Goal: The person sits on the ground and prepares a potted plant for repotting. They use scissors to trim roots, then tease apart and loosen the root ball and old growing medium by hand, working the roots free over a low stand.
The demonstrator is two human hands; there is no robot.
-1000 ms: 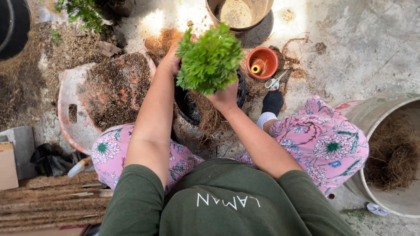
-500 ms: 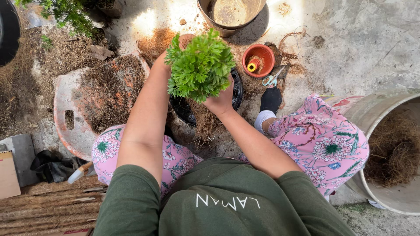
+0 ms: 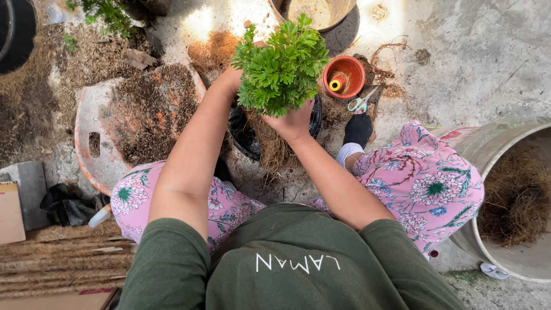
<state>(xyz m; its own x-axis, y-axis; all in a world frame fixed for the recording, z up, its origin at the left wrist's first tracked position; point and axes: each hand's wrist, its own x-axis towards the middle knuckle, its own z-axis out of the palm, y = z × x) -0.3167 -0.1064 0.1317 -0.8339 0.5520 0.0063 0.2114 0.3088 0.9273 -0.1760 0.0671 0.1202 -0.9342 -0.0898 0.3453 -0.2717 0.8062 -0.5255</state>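
A bushy green plant with a hanging mass of brown fibrous roots is held up over a black pot. My left hand grips it from the far left side, mostly hidden by the leaves. Under the foliage on the near right, my right hand clasps the root ball. The plant is upright and lifted clear of the pot.
A broken pink basin with soil mix lies left. A small orange pot holding a yellow spool and scissors sit right. A large drum of brown fibre stands at far right, a bucket at top, coir mats bottom left.
The plant and both hands stay together over the black pot; they have shifted slightly in the view as the head moved. The grip looks the same.
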